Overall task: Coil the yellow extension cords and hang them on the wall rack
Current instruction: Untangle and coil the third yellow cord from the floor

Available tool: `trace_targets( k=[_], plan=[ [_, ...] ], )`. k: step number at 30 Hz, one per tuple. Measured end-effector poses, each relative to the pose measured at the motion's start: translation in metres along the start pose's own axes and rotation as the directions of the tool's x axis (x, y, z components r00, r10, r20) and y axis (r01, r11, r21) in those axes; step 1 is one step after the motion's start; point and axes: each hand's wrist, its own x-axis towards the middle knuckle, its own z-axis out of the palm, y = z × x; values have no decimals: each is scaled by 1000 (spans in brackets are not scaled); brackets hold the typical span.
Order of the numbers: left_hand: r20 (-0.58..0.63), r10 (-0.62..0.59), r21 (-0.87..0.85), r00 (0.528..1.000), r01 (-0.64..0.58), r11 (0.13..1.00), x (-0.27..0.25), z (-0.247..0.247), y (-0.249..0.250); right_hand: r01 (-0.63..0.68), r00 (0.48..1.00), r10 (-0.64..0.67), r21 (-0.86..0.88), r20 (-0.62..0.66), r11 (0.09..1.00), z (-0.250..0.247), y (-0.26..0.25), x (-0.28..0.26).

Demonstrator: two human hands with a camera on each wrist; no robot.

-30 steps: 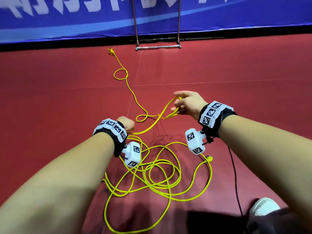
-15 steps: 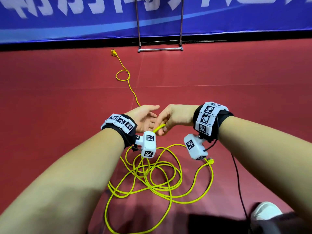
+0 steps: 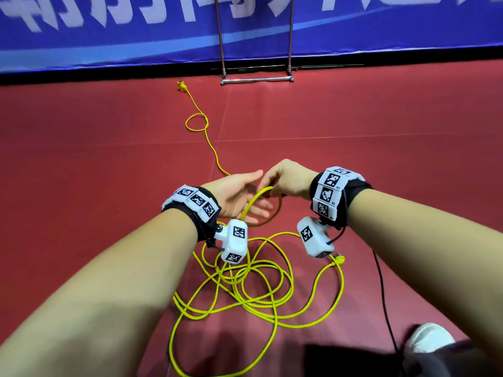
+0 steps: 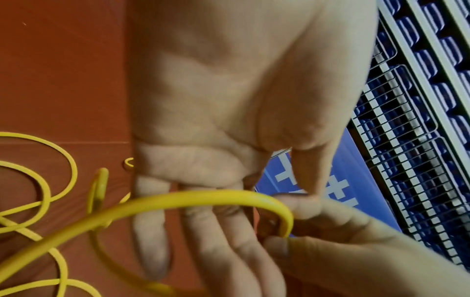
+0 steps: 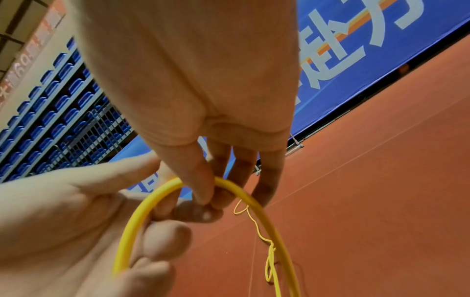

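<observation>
A long yellow extension cord [image 3: 245, 284] lies in loose tangled loops on the red floor below my wrists. One strand runs away to a yellow plug [image 3: 181, 85] near the wall. My right hand [image 3: 272, 184] pinches a small loop of the cord [image 3: 251, 202] between thumb and fingers [image 5: 203, 188]. It holds that loop against my left hand [image 3: 245, 193], whose palm is turned up with straight fingers [image 4: 152, 231]. The cord [image 4: 190, 198] arcs across those fingers. A metal rack stand [image 3: 255, 80] is at the far wall, and its wire grid [image 4: 396, 140] shows in the left wrist view.
A second yellow plug end [image 3: 339, 259] lies on the floor under my right wrist. A thin black cable [image 3: 381, 289] hangs from the right wrist camera. A white shoe [image 3: 427, 336] stands at bottom right. A blue banner [image 3: 136, 28] runs along the far wall.
My right hand pulled the cord back from the far right to my left hand. The left hand opened from a fist, and a small loop now lies across its fingers.
</observation>
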Motion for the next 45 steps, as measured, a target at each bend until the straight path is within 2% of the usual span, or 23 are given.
trace_targets(
  k=[2,4,7,8,9,11,12,13,14,16,17,20,22,24,25,27,29,31,35,40,42,43,45],
  plan=[
    [-80,62,65,995,-56,996,0,6,5,-41,997,44,41,-66,998,2,2,-2],
    [-167,161,143,973,-138,980,3,11,8,-92,980,128,226,-150,970,2,3,-1],
    [-191,260,218,947,-218,951,5,15,12,-268,888,396,439,-232,857,0,19,6],
    [-179,288,226,941,-245,943,4,17,13,-382,842,507,458,-187,803,1,25,6],
    [-165,321,228,933,-280,932,2,19,15,-503,793,603,469,-83,726,2,31,4],
    [-100,378,220,921,-350,911,-1,25,17,-665,719,657,497,227,557,4,42,-2],
    [-50,385,214,922,-366,906,-3,27,18,-692,701,616,551,360,466,4,44,-5],
    [3,369,207,929,-362,909,-5,29,17,-682,709,563,614,424,397,4,43,-9],
    [53,337,205,940,-340,918,-7,30,16,-646,737,539,659,408,385,2,42,-10],
    [91,255,235,963,-270,934,-9,28,13,-541,803,547,673,236,504,-4,39,-10],
    [67,214,264,974,-225,938,-10,26,10,-479,830,536,690,156,542,-7,37,-9],
    [-143,110,268,984,-69,961,-5,10,2,-391,878,462,743,125,543,-13,36,-10],
    [-322,70,118,944,-33,992,-1,-3,-1,-362,906,406,713,118,601,-17,34,-12],
    [-452,65,-86,890,-116,990,0,-17,-2,-345,927,352,670,132,658,-21,33,-12],
    [-477,64,-191,876,-174,966,0,-22,-1,-341,933,328,648,146,681,-22,32,-12],
    [-458,66,-400,887,-272,875,-3,-28,2,-334,941,295,616,169,713,-21,31,-11],
    [-453,68,-532,889,-331,779,-2,-29,5,-329,944,274,579,184,746,-20,33,-10],
    [-514,41,-548,857,-364,753,1,-29,5,-342,938,257,515,231,786,-17,36,-11],
    [-579,-8,-486,815,-337,807,7,-30,3,-403,905,306,363,296,840,-7,46,-16],
    [-535,117,-370,837,-357,858,12,-16,10,-424,889,375,164,263,891,-2,58,-18],
    [-441,215,-319,871,-376,870,7,-5,14,-432,900,393,270,189,860,0,56,-13],
    [-371,263,-286,890,-379,880,5,1,16,-440,897,408,391,168,808,0,53,-10],
    [-232,328,-208,916,-377,903,-1,14,19,-456,876,448,615,181,644,0,46,-3]
  ],
)
